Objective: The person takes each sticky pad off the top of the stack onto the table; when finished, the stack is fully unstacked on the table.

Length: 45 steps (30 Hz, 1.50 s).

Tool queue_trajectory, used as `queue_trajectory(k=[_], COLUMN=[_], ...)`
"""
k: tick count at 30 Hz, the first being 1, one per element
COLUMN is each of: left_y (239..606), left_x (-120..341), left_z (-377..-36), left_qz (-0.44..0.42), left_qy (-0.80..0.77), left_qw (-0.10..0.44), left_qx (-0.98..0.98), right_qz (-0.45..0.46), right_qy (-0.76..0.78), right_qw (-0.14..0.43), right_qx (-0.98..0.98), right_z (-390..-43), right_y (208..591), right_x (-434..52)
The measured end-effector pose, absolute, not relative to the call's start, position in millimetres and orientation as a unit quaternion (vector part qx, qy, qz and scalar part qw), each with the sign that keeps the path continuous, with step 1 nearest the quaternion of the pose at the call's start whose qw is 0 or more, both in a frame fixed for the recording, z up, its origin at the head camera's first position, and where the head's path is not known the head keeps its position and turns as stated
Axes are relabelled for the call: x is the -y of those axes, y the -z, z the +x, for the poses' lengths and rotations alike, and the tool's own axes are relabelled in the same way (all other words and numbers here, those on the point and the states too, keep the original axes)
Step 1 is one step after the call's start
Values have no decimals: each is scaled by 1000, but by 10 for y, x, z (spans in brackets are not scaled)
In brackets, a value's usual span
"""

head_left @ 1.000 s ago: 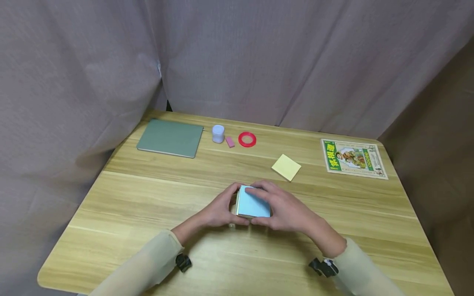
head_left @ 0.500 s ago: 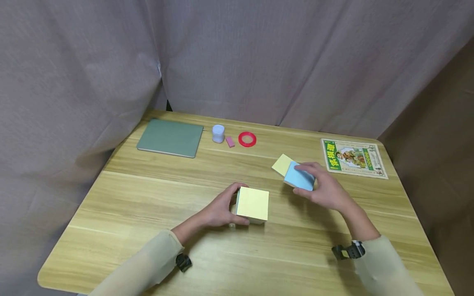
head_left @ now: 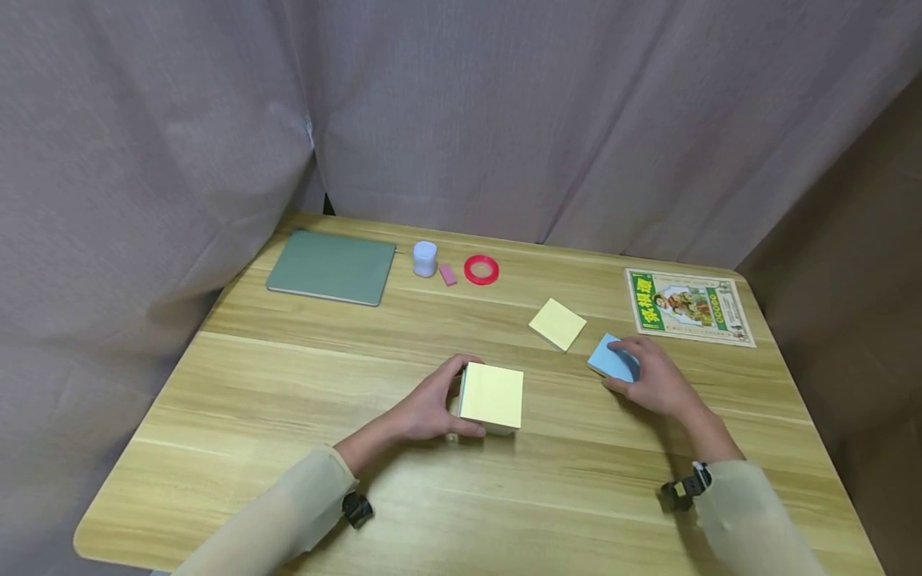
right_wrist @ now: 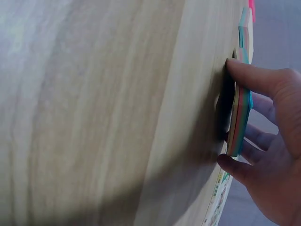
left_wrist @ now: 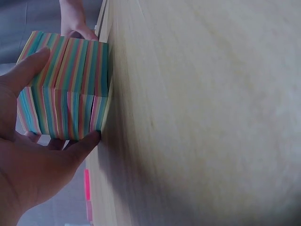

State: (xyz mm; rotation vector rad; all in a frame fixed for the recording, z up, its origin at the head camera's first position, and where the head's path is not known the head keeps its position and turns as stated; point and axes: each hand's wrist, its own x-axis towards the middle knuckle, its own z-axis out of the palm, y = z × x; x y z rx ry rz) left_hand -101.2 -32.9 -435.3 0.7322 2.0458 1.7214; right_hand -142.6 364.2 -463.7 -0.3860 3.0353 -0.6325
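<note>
While hands grip: pads within.

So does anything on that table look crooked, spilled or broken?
Nothing spilled or damaged. The loose yellow pad and the thin blue-topped pad under the right hand lie at angles to the table edge, unlike the note cube in the left hand.

The head view looks forward and down over the whole table from above. The left wrist view sits close behind the fingers, skimming the tabletop. The right wrist view does likewise behind its fingers. All three share the wooden tabletop.
</note>
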Motion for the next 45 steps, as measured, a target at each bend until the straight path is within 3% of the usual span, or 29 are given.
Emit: queue_trajectory(k=[7,16,23,33,45], left_y=[4366,4693,4716,4712,4698], left_x=[324,306,334,331,328], left_z=[-1007,-1114,-1126,-1128,-1134], left_qz=[259,260,271,277,288], left_qy=[-612,-608,-598,-585,-598], left_qw=[187,182,171,175,173], left_qx=[-724,-728,-735,-742,-727], right_qz=[-135,-147,-200,-294,-321], right_qy=[202,184,207,247,218], right_qw=[13,11,10,74,57], right_qx=[-970,-972,-957,-920,-920], right_z=[-1412,-1381,-1338,-1026,-932], right_y=[4642,4472,4122,4022,4079], right_x=[-3639,-3522,-3031,-2175,-1929])
